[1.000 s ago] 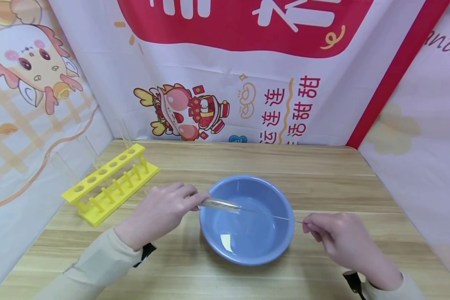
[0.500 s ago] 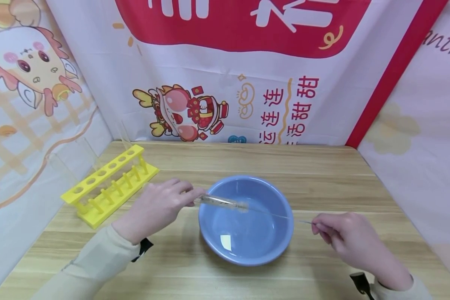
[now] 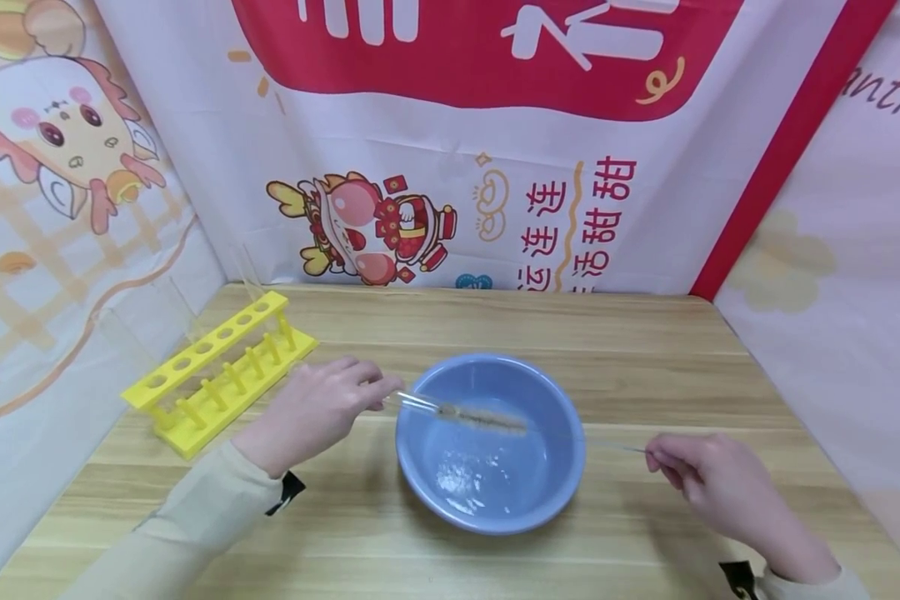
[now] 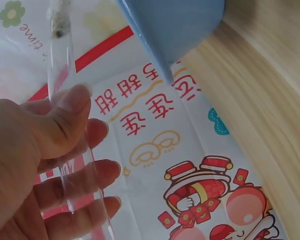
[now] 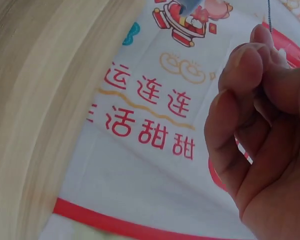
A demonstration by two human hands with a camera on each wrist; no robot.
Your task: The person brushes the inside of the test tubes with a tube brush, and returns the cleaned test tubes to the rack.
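Pinch the thin handle [image 3: 621, 447] between thumb and bent fingers of your right hand [image 3: 720, 479], lower right, as now, and hold the glass tube [image 3: 417, 402] in the closed fingers of your left hand [image 3: 322, 414], left of centre. With the brush [image 3: 491, 421] partly inside the tube, align both; a skewed stroke could scrape the glass. Work over the blue bowl [image 3: 491, 527] at centre, clear of the yellow rack [image 3: 215, 340] at left.

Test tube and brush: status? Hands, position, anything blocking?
Left hand gripping test tube. Right hand pinching brush by its wire. Bristles partly outside tube, over blue basin. No obstruction visible between hands.
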